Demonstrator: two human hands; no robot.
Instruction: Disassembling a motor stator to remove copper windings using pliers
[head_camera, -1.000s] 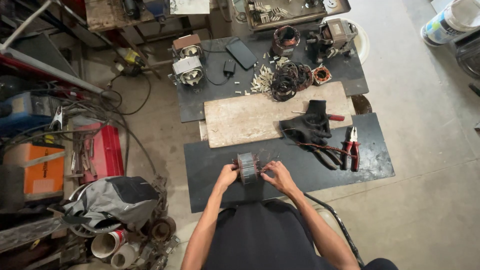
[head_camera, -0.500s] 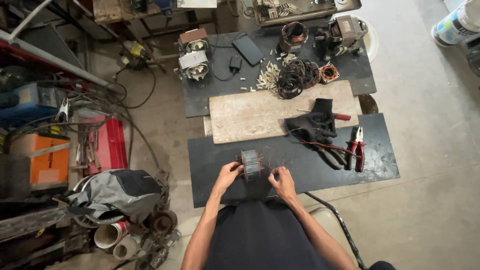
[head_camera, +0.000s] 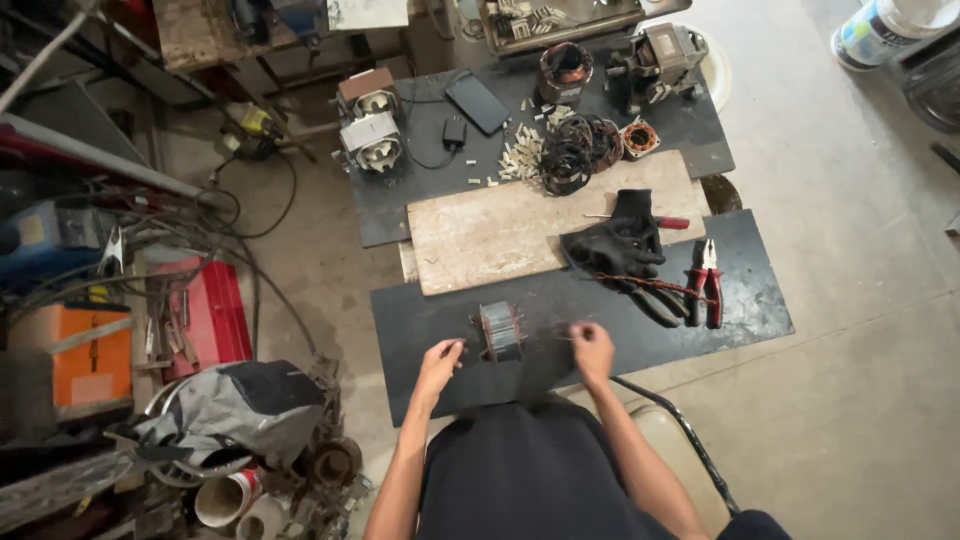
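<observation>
A small grey motor stator (head_camera: 500, 330) stands on the black mat (head_camera: 420, 320) in front of me. My left hand (head_camera: 440, 362) hovers just left of it, fingers loosely apart and holding nothing. Off to the stator's right, my right hand (head_camera: 592, 345) has its fingertips pinched together. A thin wire (head_camera: 558, 336) seems to run from the stator to those fingertips.
A wooden board (head_camera: 500, 230) lies beyond the mat, with black gloves (head_camera: 620, 245) and red-handled pliers (head_camera: 705, 285) to the right. Further back are a coil of dark wire (head_camera: 575, 150), motor parts (head_camera: 370, 130) and a phone (head_camera: 478, 102). Cluttered tools and a red box (head_camera: 205, 315) fill the left.
Both hands were on the stator. Now they have come off it: the left drew back a little to the left, the right pulled away to the right with pinched fingers.
</observation>
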